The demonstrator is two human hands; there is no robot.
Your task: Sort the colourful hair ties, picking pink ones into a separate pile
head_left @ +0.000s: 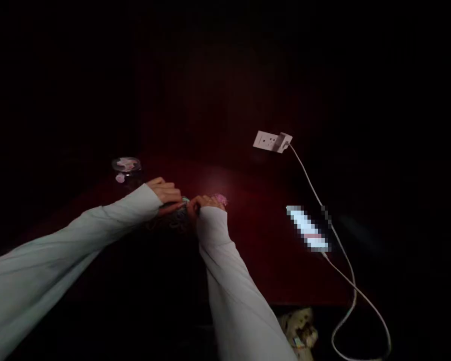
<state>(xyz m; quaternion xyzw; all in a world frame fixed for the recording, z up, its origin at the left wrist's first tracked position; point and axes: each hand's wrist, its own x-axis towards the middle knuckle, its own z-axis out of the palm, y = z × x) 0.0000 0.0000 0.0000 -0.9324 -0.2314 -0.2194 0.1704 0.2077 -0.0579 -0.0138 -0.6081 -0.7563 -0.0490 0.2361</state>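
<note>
Soft, creased pale sleeves point(244, 296) reach over the dark red table point(259, 271), a smooth glowing phone point(307, 228) off to my right. Thin tangled loops point(177, 218) lie under my left hand point(168, 194). Its fingers are bent, like my right hand's point(206, 201); in this gloom I can't tell whether either is clamped. Between them shows a small pale-green piece point(185, 199); a grainy pink bundle point(221, 199) touches the right. Beyond: a round, clear jar point(127, 165), a flat white socket plate point(265, 141).

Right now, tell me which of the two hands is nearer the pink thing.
The right hand: the pink thing shows right beside it. The left hand is farther off, on the side toward the round container.
</note>
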